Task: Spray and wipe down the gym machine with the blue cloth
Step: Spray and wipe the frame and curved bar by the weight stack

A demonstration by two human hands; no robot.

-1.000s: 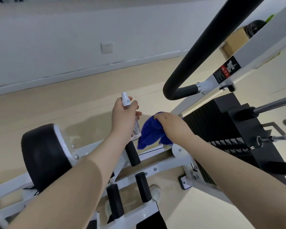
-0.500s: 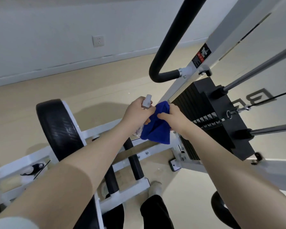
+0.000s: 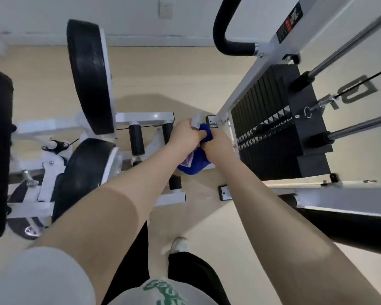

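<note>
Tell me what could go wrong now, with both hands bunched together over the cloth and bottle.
1. The left hand grips the spray bottle with its nozzle almost against the blue cloth held by the right hand; a spray would likely soak the cloth or fingers, not the machine.
2. The cloth hangs bunched, so it may wipe poorly.
3. The weight stack sits close by; reaching in risks a pinch.

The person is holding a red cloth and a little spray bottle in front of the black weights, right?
Not quite. The head view shows the cloth is blue, not red. The rest holds: the left hand grips the little spray bottle, the right hand grips the cloth, in front of the black weights.
</note>
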